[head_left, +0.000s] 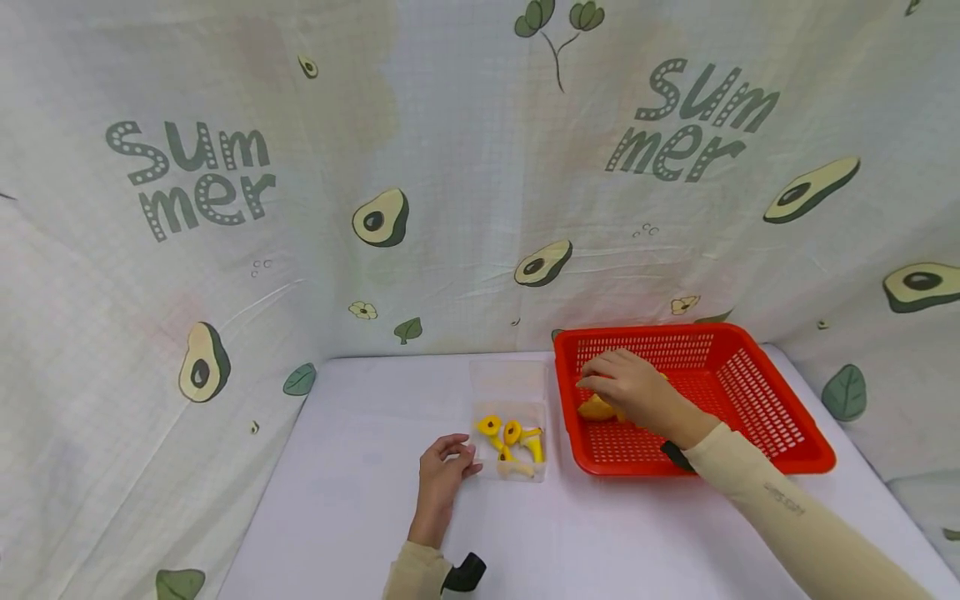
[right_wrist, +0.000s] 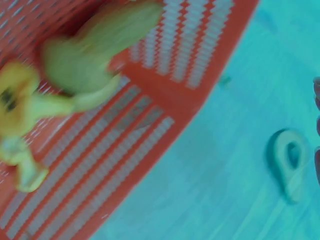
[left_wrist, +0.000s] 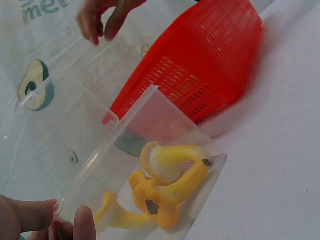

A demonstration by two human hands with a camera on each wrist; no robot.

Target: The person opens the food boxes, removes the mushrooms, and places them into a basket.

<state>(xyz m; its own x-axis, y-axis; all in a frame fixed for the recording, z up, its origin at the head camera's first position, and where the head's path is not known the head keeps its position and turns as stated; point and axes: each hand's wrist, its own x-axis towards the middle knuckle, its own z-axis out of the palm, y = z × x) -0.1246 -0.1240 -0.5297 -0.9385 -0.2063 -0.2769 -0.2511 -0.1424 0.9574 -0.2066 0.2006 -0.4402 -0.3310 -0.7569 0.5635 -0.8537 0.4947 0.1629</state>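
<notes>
At the near left corner of a clear plastic box, my left hand pinches the rim between thumb and fingers, as the left wrist view shows. Several yellow mushrooms with dark patches lie inside that box. Over the left part of a red slotted basket hangs my right hand, its fingers loosely bent. Nothing shows between those fingers in the head or left wrist view. Below it, more yellow mushrooms lie in the basket, blurred in the right wrist view. The hand partly hides them.
The box's clear lid lies folded back toward the cloth. Close to the box's right side stands the basket's left wall. A printed cloth rises behind the white table.
</notes>
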